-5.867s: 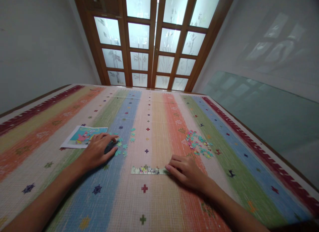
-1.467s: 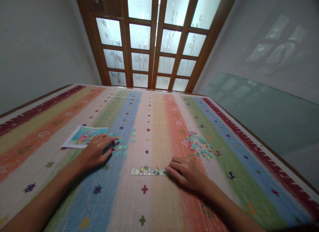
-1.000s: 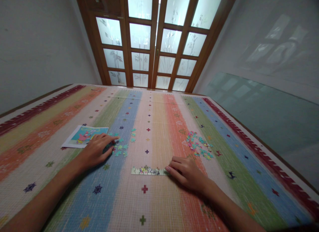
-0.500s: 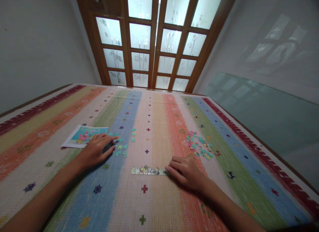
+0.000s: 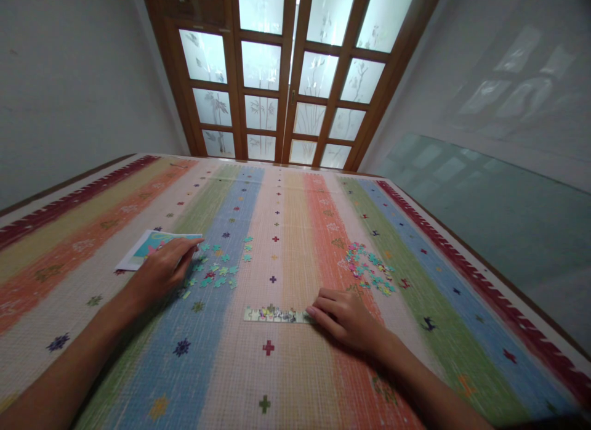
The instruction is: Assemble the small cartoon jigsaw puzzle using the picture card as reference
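My left hand [image 5: 168, 262] hovers over or rests on the right part of a picture card [image 5: 146, 240], covering much of its cartoon print. Its index finger stretches towards a loose group of turquoise puzzle pieces [image 5: 225, 271], and nothing shows in its grasp. My right hand [image 5: 339, 314] lies low on the cloth with curled fingers. Thumb and fingertips close on the right end of a joined puzzle strip [image 5: 272, 314], one row with a pale lower edge; that end is hidden.
Beyond my right hand lies a heap of pink, turquoise and mixed puzzle pieces [image 5: 369, 270]. A striped cloth [image 5: 295, 233] covers the table. Wooden doors with frosted panes [image 5: 277, 103] stand at the far end, and a glass panel [image 5: 484, 196] leans at the right.
My left hand has drawn back to the left from the turquoise pieces onto the card, uncovering more pieces. My right hand and the strip have stayed in place.
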A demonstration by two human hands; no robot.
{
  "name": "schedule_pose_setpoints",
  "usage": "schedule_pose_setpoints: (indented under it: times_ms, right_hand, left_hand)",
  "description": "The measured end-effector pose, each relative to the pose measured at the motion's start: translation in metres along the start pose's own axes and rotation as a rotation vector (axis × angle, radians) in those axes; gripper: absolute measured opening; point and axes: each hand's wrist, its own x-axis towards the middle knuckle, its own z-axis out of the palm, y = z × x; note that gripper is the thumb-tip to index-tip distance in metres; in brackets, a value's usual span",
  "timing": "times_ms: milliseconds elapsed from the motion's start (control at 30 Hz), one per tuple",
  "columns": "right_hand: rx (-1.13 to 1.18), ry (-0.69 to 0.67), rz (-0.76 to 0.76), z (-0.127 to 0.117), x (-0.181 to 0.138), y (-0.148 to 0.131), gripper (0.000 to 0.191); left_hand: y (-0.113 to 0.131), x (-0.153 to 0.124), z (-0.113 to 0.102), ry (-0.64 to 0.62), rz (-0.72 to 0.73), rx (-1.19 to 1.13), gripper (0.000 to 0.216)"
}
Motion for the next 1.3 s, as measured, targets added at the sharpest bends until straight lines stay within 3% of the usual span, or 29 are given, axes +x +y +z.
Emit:
schedule_pose_setpoints:
  times_ms: [900,1100,1300]
  right_hand:
    - [-0.014,0.011,0.005,0.0,0.001,-0.002,0.047]
    - [-0.009,-0.005,0.011,0.0,0.0,-0.002,0.047]
    - [0.004,-0.015,0.018,0.0,0.0,-0.001,0.044]
  left_hand:
    - [-0.013,-0.005,-0.011,0.048,-0.155,0.071,0.027]
    - [-0.006,-0.002,-0.013,-0.045,-0.265,0.092,0.037]
    - [-0.002,-0.002,-0.01,-0.156,-0.163,0.035,0.04]
